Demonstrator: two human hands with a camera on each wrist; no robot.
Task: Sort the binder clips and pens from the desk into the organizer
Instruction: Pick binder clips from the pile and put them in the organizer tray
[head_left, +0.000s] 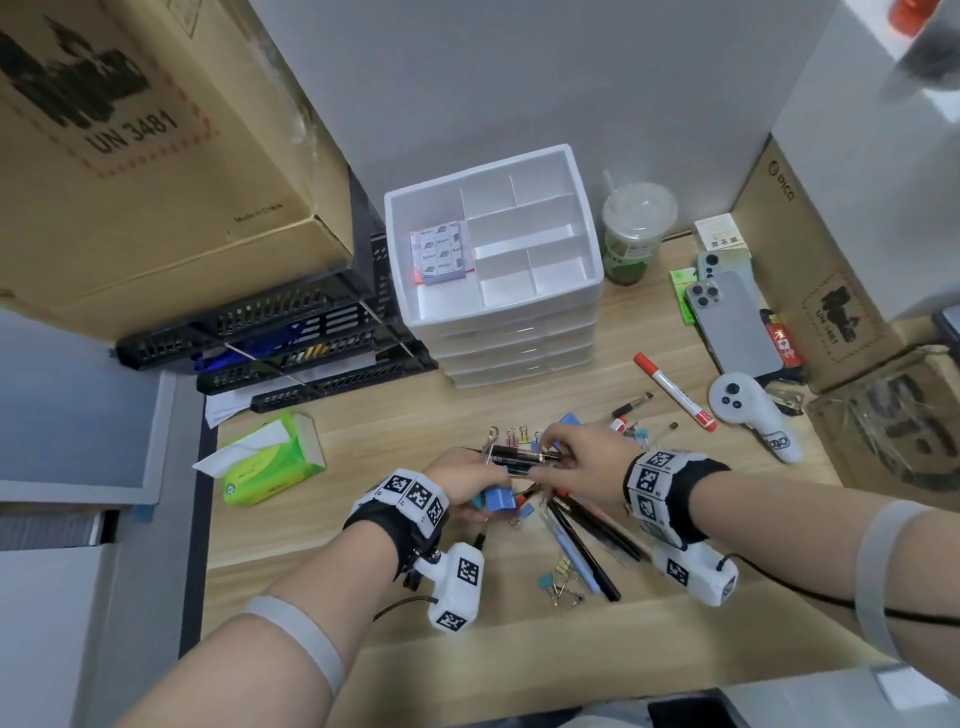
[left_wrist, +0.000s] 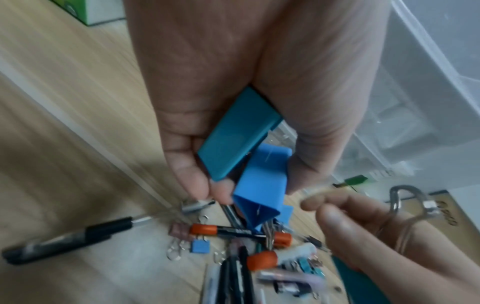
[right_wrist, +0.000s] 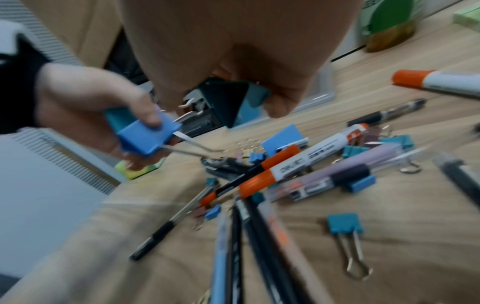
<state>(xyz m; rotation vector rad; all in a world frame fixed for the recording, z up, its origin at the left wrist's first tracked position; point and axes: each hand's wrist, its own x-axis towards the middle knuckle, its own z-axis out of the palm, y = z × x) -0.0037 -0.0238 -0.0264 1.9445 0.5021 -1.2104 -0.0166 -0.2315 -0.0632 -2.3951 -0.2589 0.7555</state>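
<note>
Both hands hover over a heap of pens and binder clips on the wooden desk. My left hand grips two large clips in its curled fingers, a teal clip and a blue clip. My right hand curls round a large dark teal clip. Dark pen barrels lie between the hands; I cannot tell which hand holds them. The white organizer stands behind, with sticky notes in its left compartment.
A green tissue pack lies left of the hands. Right of the organizer stand a drink cup, two phones, a red-capped marker and a white controller. Black trays and cardboard boxes fill the left.
</note>
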